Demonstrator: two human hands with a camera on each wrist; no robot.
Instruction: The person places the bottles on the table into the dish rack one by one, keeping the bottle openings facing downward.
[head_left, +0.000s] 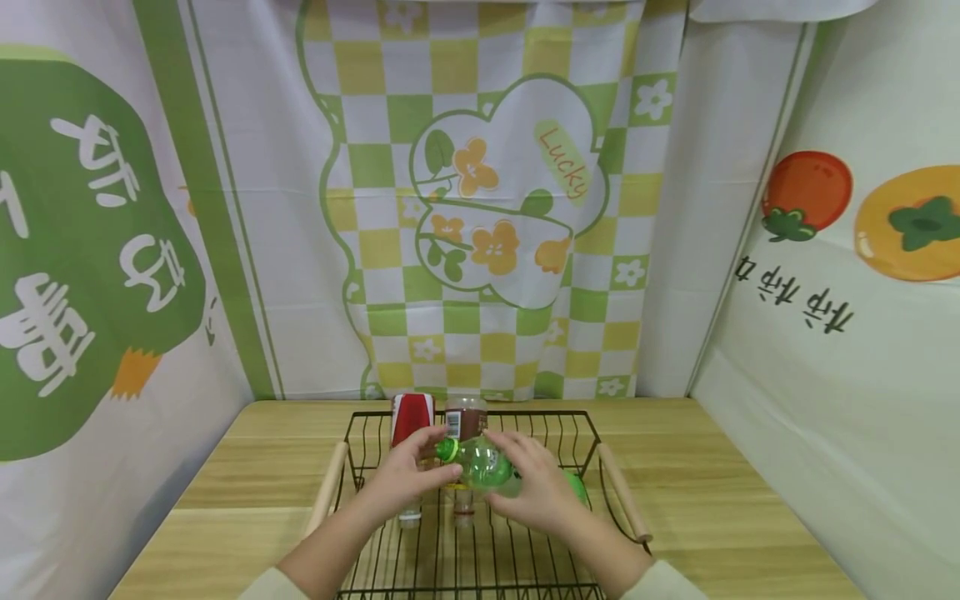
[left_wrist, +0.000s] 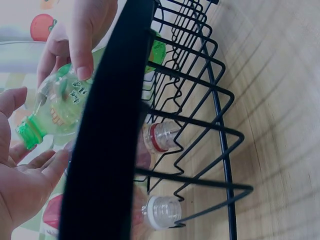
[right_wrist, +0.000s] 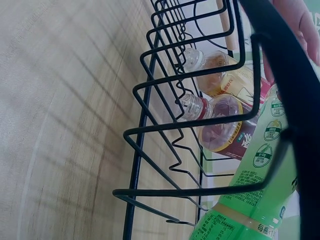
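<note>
A green-tinted plastic bottle point(head_left: 483, 462) with a green cap point(left_wrist: 31, 131) is tilted over a wire basket point(head_left: 577, 429), its cap toward the left. My right hand point(head_left: 536, 479) grips it, thumb and fingers on opposite sides of the body. My left hand point(head_left: 412, 471) is spread beside the cap end, fingers apart and palm toward the bottle in the left wrist view. The bottle's green label and base point(right_wrist: 225, 225) show in the right wrist view. Below the hands, a red-labelled bottle point(head_left: 412, 414) and a dark-labelled bottle point(right_wrist: 230, 130) lie in the basket.
The black basket has wooden handles point(head_left: 624, 492) on both sides and stands on a wood-grain table point(head_left: 247, 467). Behind the table hangs a checked cloth point(head_left: 480, 350); printed cloths flank it left and right. Both lying bottles have their necks toward me.
</note>
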